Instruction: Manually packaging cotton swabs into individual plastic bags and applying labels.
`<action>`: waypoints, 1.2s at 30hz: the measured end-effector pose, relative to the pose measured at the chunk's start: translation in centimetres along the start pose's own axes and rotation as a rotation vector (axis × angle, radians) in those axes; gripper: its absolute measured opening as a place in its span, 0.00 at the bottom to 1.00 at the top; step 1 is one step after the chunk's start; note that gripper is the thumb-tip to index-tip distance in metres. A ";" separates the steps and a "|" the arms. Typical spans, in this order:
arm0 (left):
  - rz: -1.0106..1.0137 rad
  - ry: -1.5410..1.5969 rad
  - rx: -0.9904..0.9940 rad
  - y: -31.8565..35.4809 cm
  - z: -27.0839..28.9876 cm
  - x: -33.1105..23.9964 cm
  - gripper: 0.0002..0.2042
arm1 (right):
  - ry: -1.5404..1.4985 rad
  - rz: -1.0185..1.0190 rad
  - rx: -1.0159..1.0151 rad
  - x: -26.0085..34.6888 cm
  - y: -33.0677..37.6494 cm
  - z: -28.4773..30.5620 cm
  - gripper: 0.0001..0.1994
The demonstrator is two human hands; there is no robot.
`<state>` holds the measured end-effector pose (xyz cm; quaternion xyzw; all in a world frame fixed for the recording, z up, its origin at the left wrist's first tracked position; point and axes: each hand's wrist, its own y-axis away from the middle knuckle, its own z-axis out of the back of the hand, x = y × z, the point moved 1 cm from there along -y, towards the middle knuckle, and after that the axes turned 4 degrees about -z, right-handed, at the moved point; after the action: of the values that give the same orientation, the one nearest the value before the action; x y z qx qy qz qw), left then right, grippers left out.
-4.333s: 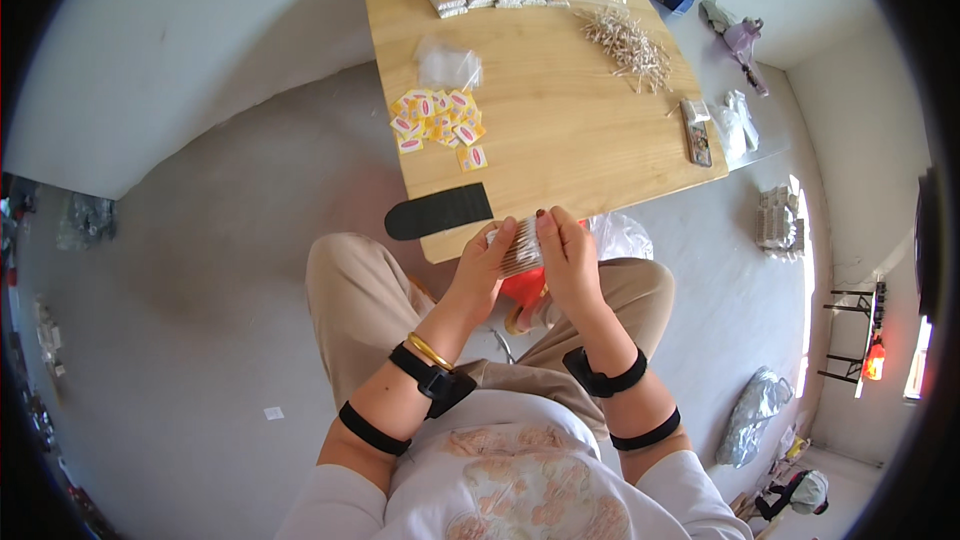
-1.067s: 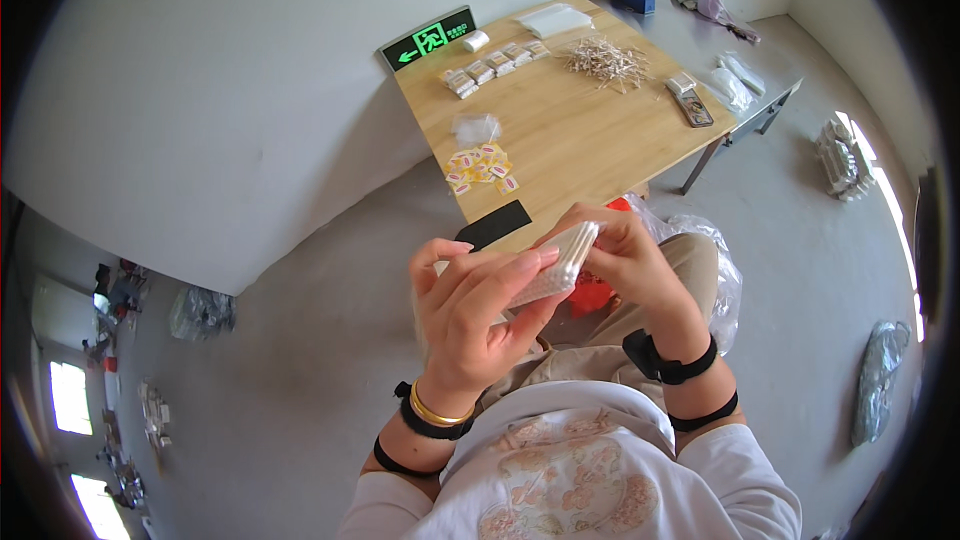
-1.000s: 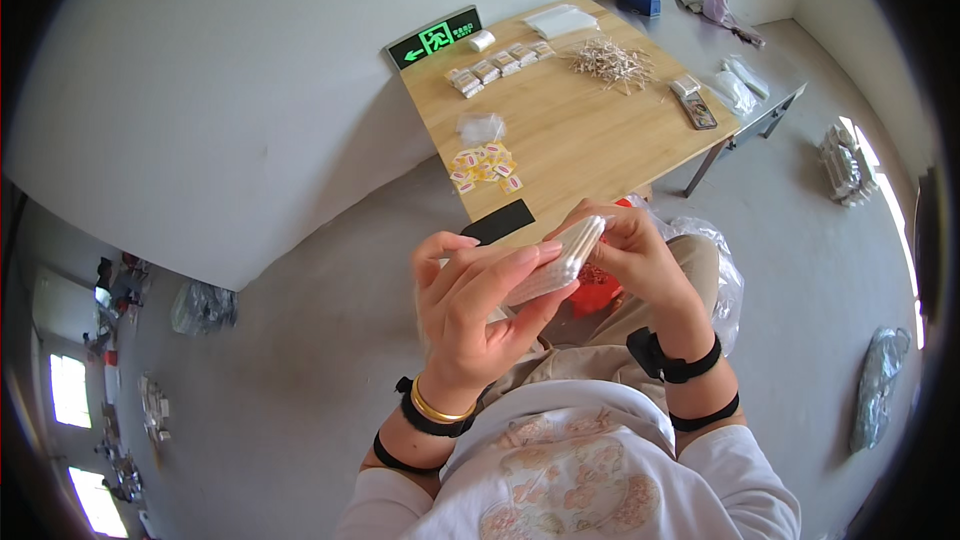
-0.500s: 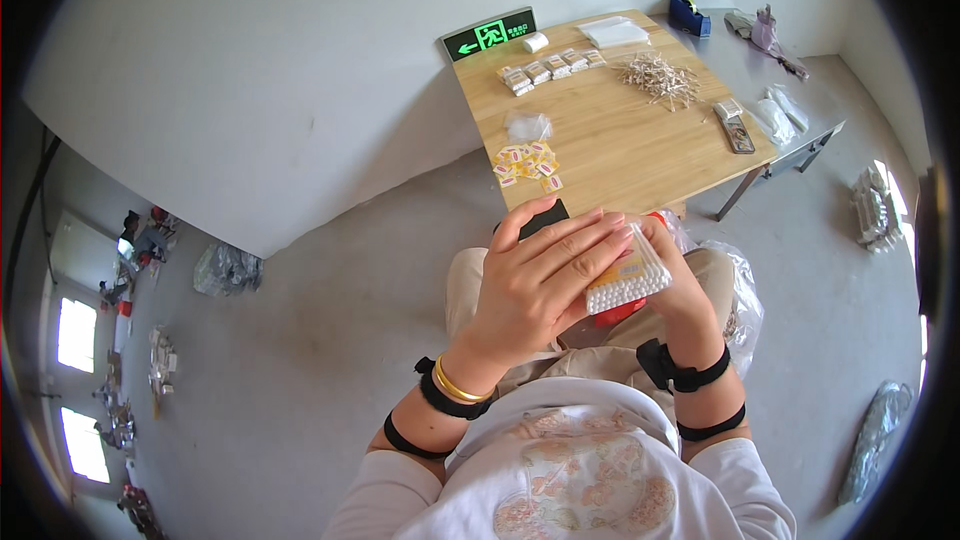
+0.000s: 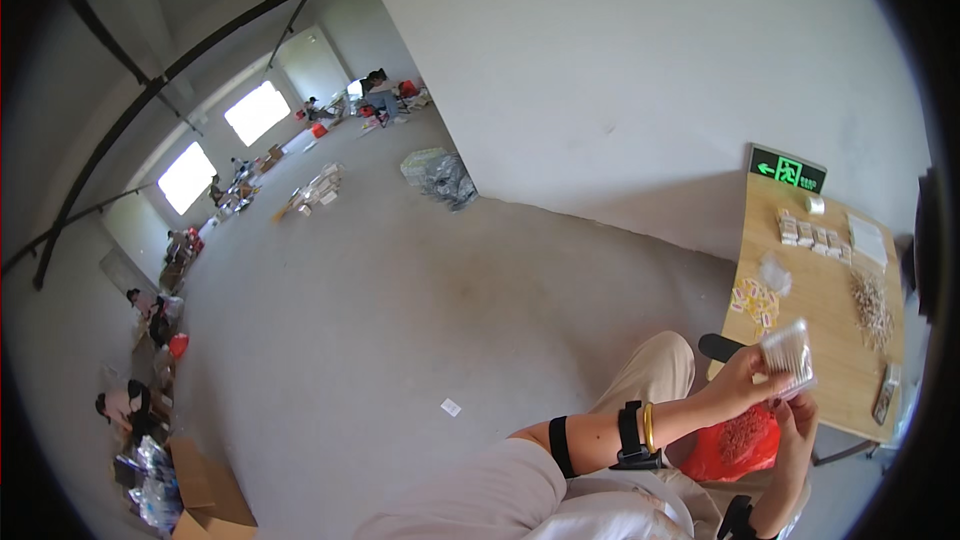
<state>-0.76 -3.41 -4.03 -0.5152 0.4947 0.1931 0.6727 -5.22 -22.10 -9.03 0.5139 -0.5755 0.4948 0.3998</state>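
Note:
A clear plastic pack of cotton swabs (image 5: 788,352) is tilted up at the near edge of the wooden table. My left hand (image 5: 745,385), a gold bangle on its wrist, grips the pack by its lower left side. Below it my right hand (image 5: 795,415) has its fingers closed at the pack's lower end. Beneath both hands a red plastic bag (image 5: 735,440) rests by my lap, its small contents too blurred to name.
On the wooden table (image 5: 815,340) are yellow-and-white cards (image 5: 757,305), a clear bag (image 5: 775,275), a row of packed swabs (image 5: 812,236), a heap of loose swabs (image 5: 872,310) and a phone (image 5: 885,395). A cardboard box (image 5: 212,490) and several people are at the left.
My view has swung left, bringing more of the room into sight. The swab pack now stands raised, with my left hand at its side instead of laid flat over it.

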 end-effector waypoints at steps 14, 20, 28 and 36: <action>0.668 0.875 0.132 1.8 2.6 2.8 0.16 | 0.117 0.085 0.004 3.7 -2.1 -6.2 0.22; 0.717 0.838 0.172 2.9 3.6 2.0 0.21 | 0.448 0.274 0.134 1.8 -3.0 -3.4 0.18; 0.244 0.199 -0.095 2.5 5.3 1.5 0.30 | 0.244 0.039 0.065 1.3 -2.6 -2.6 0.09; 0.153 -0.151 -0.214 1.1 8.6 0.4 0.12 | 0.165 -0.034 0.145 1.2 -3.4 -6.0 0.14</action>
<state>2.57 4.56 -5.15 -0.5288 0.4572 0.3334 0.6326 -2.30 -16.44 -6.15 0.5086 -0.4945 0.5691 0.4159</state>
